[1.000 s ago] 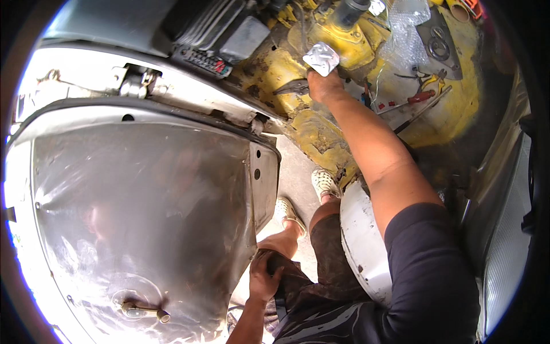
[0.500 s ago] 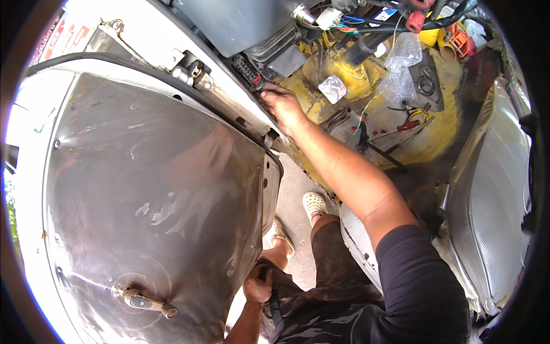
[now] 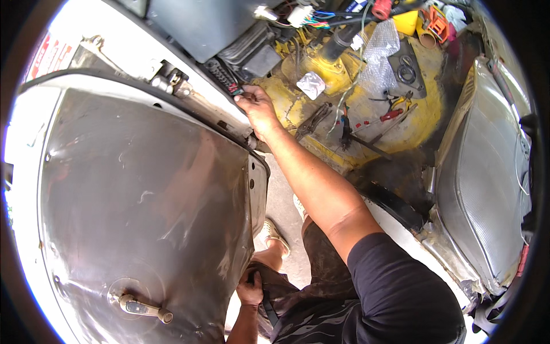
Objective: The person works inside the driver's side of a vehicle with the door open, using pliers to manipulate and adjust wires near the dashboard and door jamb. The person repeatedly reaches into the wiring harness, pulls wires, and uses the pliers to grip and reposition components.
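My right hand point(image 3: 258, 110) reaches into the door opening of a vehicle, its fingers bent and pressed together beside the lower end of a dark ribbed part point(image 3: 220, 74) at the sill. Small red and green bits show by the fingertips; whatever they pinch is too small to make out. Down by my dark shorts point(image 3: 325, 252), my left hand point(image 3: 250, 288) is curled against the cloth near the door's edge. Its fingers are partly hidden, and I cannot see what it holds. The open door point(image 3: 143, 183) with its grey panel stands on my left.
A window crank point(image 3: 143, 308) juts from the door panel. On the yellow floor lie locking pliers point(image 3: 313, 121), a red-handled screwdriver point(image 3: 391, 115), yellow-handled pliers point(image 3: 404, 100), bubble wrap point(image 3: 381, 57) and crumpled foil point(image 3: 310, 85). Loose connectors point(image 3: 299, 16) hang above. A grey seat point(image 3: 487, 189) stands right.
The view has shifted a little, so the cab and door sit further left and the floor tools show more. My right hand stays at the same spot by the sill; my left remains at my shorts.
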